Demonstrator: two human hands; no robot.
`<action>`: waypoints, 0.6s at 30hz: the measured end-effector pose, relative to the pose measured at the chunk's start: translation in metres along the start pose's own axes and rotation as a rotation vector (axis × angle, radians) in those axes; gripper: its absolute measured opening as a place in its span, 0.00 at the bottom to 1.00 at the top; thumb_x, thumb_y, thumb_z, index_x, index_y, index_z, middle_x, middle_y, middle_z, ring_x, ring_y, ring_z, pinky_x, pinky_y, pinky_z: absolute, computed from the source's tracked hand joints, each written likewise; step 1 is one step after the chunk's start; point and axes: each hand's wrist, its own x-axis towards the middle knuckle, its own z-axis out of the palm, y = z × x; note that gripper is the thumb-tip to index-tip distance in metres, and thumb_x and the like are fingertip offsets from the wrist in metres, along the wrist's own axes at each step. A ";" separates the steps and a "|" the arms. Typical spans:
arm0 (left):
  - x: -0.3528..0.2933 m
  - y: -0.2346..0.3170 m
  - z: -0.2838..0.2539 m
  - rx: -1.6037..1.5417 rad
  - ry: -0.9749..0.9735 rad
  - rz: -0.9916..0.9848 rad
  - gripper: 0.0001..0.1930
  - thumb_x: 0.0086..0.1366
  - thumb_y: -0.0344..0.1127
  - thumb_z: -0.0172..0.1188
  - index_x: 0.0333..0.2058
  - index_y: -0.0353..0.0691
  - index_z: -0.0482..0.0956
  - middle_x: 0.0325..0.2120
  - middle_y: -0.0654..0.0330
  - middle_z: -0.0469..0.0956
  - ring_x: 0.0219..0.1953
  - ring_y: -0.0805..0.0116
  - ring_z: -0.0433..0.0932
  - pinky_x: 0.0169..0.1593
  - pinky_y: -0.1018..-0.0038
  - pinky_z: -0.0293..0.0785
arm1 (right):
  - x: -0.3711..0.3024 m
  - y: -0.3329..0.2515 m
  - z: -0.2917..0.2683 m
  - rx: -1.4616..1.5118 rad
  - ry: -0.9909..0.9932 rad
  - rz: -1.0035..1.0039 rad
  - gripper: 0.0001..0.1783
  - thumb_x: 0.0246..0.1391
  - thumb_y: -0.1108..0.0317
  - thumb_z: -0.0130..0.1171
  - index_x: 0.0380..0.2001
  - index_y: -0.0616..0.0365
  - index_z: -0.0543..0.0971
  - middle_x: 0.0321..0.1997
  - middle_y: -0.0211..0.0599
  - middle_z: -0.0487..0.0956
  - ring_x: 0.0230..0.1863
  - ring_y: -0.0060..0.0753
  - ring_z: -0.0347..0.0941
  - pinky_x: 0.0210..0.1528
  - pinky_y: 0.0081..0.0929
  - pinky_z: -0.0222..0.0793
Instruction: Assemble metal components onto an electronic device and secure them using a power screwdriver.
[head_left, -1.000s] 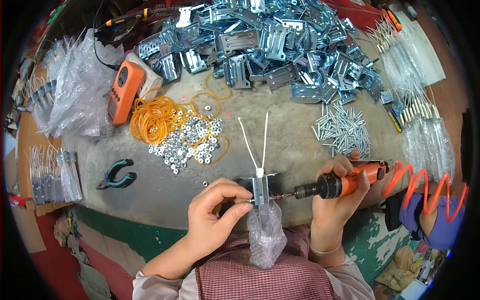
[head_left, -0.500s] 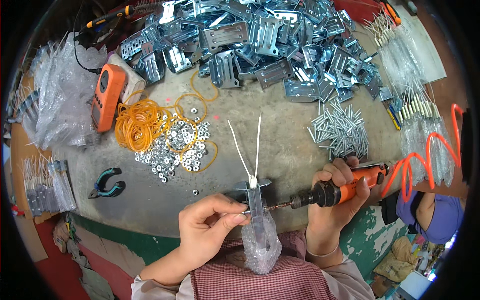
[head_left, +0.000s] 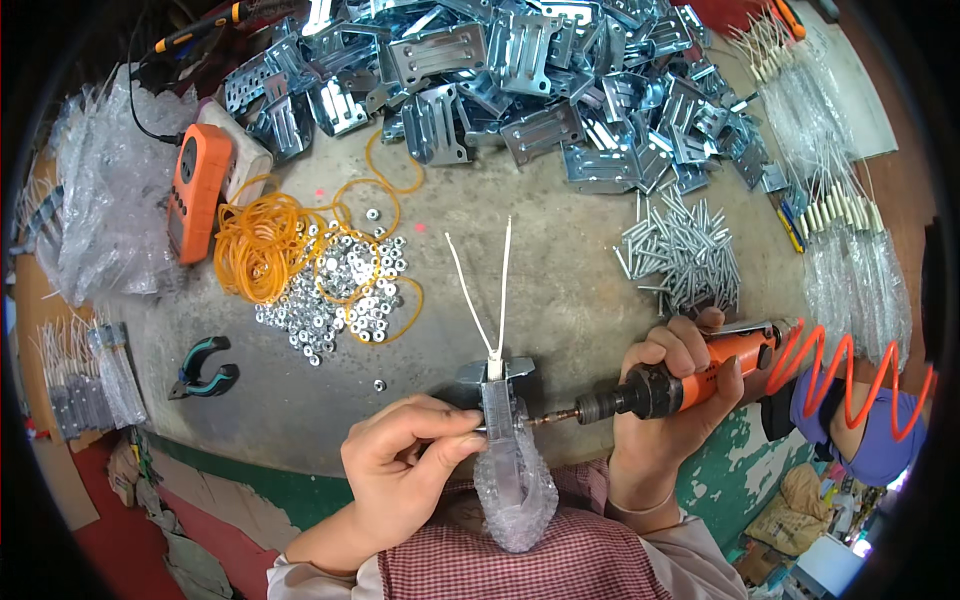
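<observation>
Shifted in view toward eight o'clock since earlier, our bracket sits at six o'clock on the tabletop; our left fingers pinch a metal piece at its nine, our right fingers clamp the drill at three.

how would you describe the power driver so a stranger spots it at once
On the grey worktable, find the large pile of metal brackets, then the heap of screws below its right side. Just below, the right hand holds the orange-and-black power driver. Unlike the boxy orange socket unit at left, it has a long bit pointing left.
</observation>
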 end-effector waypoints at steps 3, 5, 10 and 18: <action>0.003 0.002 0.001 0.064 -0.003 0.058 0.07 0.53 0.21 0.66 0.33 0.30 0.80 0.29 0.53 0.80 0.26 0.74 0.76 0.26 0.82 0.68 | 0.002 0.000 0.003 -0.039 0.014 -0.023 0.21 0.54 0.60 0.56 0.50 0.46 0.66 0.30 0.23 0.62 0.33 0.21 0.61 0.50 0.31 0.64; 0.003 0.003 0.000 0.093 -0.003 0.087 0.08 0.53 0.21 0.66 0.33 0.30 0.80 0.29 0.54 0.80 0.27 0.74 0.76 0.27 0.82 0.68 | 0.000 0.003 0.004 -0.031 0.019 -0.027 0.21 0.54 0.60 0.56 0.51 0.46 0.65 0.30 0.23 0.62 0.33 0.21 0.61 0.50 0.30 0.64; -0.003 0.007 -0.003 0.159 0.024 0.097 0.11 0.53 0.23 0.66 0.36 0.33 0.80 0.29 0.55 0.80 0.28 0.72 0.77 0.31 0.79 0.72 | 0.001 0.007 0.004 0.019 0.005 0.029 0.22 0.55 0.60 0.55 0.52 0.48 0.64 0.31 0.23 0.62 0.34 0.21 0.61 0.50 0.29 0.64; 0.002 0.053 -0.131 1.468 0.296 0.310 0.20 0.39 0.22 0.69 0.35 0.36 0.76 0.46 0.52 0.74 0.47 0.50 0.73 0.49 0.64 0.71 | 0.004 -0.015 -0.016 -0.071 -0.066 -0.026 0.23 0.55 0.65 0.57 0.52 0.55 0.64 0.33 0.28 0.64 0.38 0.25 0.65 0.54 0.32 0.66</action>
